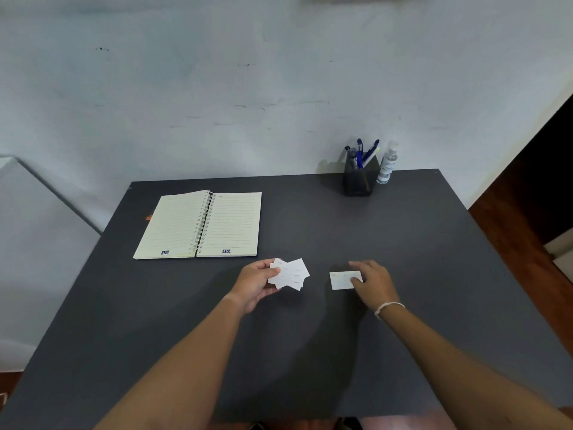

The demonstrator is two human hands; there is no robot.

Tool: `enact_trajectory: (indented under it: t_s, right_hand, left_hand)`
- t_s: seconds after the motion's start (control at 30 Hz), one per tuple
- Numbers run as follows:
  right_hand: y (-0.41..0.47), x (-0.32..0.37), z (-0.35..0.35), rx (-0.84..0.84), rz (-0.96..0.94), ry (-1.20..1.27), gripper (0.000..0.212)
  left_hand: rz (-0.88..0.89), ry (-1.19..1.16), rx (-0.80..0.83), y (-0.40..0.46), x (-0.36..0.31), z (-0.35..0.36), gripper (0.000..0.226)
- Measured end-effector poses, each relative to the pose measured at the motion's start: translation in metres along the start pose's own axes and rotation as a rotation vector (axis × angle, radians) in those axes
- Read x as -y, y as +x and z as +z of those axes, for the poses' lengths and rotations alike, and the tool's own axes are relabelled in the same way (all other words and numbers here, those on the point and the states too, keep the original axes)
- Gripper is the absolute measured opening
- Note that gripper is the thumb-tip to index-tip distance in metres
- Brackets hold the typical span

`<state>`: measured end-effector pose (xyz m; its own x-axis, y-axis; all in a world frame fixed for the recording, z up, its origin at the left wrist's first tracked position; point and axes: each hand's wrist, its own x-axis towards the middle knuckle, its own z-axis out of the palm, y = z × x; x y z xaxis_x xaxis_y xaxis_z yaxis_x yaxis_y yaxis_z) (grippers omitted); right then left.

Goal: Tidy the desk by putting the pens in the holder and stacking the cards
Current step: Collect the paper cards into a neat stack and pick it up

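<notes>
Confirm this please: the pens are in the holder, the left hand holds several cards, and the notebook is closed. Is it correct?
Not quite. The notebook lies open, as the head view shows. The rest holds: the pens are in the holder, and the left hand holds several cards.

Small home or office desk corner, sparse.
Dark grey counter [310, 218] stood against a scuffed white wall [217, 88]; open spiral notebook [198, 226], black pen holder [358, 181] with blue pens [359, 153], sanitizer bottle [387, 164], loose cards [290, 274]; wood floor [511, 225] at right.
</notes>
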<state>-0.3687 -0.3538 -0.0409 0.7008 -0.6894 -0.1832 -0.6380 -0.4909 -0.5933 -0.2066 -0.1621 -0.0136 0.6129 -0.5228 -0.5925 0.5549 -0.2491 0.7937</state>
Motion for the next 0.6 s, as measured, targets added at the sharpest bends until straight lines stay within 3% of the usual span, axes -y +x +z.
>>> enact_trajectory:
  t_s: [0.17, 0.6]
  right_hand:
    - [-0.002, -0.028, -0.007, 0.118, 0.023, -0.325, 0.057]
    - [0.005, -0.029, 0.003, 0.039, 0.043, -0.403, 0.050]
  left_hand:
    - [-0.027, 0.044, 0.052, -0.001, 0.001, 0.010, 0.028]
    - [-0.065, 0.065, 0.059, 0.006, 0.010, 0.038, 0.037]
